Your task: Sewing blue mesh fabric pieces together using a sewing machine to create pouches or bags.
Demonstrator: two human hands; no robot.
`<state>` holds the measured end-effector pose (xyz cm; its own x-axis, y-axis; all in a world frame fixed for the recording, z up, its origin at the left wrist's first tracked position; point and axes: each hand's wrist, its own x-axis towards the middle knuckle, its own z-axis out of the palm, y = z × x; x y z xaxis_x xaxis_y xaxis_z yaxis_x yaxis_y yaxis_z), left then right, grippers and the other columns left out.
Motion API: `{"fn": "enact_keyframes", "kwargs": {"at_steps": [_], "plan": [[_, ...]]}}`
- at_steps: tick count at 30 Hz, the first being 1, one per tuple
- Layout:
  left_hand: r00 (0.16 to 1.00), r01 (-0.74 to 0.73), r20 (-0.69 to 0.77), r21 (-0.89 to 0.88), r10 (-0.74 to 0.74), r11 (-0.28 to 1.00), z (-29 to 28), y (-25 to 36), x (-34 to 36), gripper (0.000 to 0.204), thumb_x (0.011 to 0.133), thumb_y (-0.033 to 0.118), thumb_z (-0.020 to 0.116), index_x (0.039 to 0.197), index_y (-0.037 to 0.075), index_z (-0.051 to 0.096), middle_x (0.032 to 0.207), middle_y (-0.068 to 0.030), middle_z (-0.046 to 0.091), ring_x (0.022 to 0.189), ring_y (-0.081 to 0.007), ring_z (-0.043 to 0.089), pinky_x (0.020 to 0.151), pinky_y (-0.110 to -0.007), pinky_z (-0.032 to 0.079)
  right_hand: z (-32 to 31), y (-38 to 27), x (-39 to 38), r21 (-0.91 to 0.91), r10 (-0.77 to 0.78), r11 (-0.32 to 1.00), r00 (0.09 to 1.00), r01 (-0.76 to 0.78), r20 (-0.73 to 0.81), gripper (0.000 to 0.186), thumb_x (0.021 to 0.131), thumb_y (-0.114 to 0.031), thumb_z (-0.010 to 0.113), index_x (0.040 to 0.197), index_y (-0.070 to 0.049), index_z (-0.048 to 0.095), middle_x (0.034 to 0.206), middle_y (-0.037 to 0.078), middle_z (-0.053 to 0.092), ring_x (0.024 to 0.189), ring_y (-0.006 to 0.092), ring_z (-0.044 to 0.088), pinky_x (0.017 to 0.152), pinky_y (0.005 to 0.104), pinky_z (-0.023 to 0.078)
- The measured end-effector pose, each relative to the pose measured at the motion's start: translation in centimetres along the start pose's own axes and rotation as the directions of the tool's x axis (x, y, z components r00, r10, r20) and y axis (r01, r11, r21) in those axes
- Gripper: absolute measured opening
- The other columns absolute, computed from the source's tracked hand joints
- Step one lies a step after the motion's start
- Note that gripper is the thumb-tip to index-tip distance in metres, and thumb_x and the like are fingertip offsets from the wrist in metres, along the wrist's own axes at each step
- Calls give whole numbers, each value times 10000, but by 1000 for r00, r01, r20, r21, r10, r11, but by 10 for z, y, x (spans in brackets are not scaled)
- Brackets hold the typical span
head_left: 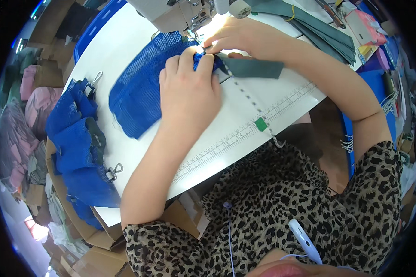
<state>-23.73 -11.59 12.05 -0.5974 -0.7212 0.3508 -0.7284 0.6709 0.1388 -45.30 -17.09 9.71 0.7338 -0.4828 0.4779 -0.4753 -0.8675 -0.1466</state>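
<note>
A piece of blue mesh fabric (141,87) lies on the white table, its far end under the needle of a sewing machine (189,16). My left hand (189,85) rests on the mesh with bent fingers and grips its edge close to the needle. From the right, my right hand (245,39) reaches to the same spot, its fingers closed on a dark green fabric strip (254,68) whose free end sticks out to the right. A black-and-white cord (247,95) trails from there toward me, with a green square (261,124) on it. My fingers partly hide the seam.
More blue mesh pieces (81,152) with metal snap hooks (114,171) hang over the table's left edge. A printed ruler (231,142) runs along the near edge. Dark green strips (319,34) lie at the far right. Cardboard boxes (99,261) stand below left.
</note>
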Motion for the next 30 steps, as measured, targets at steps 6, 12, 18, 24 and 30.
{"fn": "enact_keyframes", "kwargs": {"at_steps": [6,12,18,24,30], "plan": [[1000,-24,-8,17,25,1000,1,-9,-5,311,841,98,633,1147,44,636,1246,-201,562,1095,-342,544,931,-433,459,11,-2,0,-47,30,998,999,-31,-29,317,772,-62,727,1068,-154,663,1210,-35,649,1096,234,590,954,364,476],[999,-45,-7,-19,45,999,-4,-15,-7,315,839,123,652,1144,48,634,1224,-170,582,1098,-324,548,927,-437,457,8,-4,0,-42,52,998,999,-52,8,276,789,-75,705,1054,-147,676,1218,-32,644,1080,238,591,960,343,471],[984,-21,-173,143,46,989,-23,-33,-2,319,839,209,701,1118,73,630,1104,-113,636,1057,-279,564,878,-402,434,8,-10,3,-43,73,996,997,-73,10,289,812,-83,680,1089,-165,689,1218,-14,638,1114,235,578,972,343,464],[957,289,56,-109,-284,951,-8,-50,3,243,836,192,743,950,11,629,901,-120,623,861,-274,595,767,-353,480,9,-14,4,-106,79,992,994,-71,72,363,848,-129,695,1196,-216,642,1289,11,607,1144,228,564,995,359,438],[989,-44,-151,-251,6,967,-22,-52,-4,106,752,14,678,809,50,596,819,-99,587,809,-277,584,744,-387,462,8,-10,3,-11,34,999,999,-34,17,294,854,-114,631,1132,-195,679,1218,-6,610,1117,235,555,972,348,436]]}}
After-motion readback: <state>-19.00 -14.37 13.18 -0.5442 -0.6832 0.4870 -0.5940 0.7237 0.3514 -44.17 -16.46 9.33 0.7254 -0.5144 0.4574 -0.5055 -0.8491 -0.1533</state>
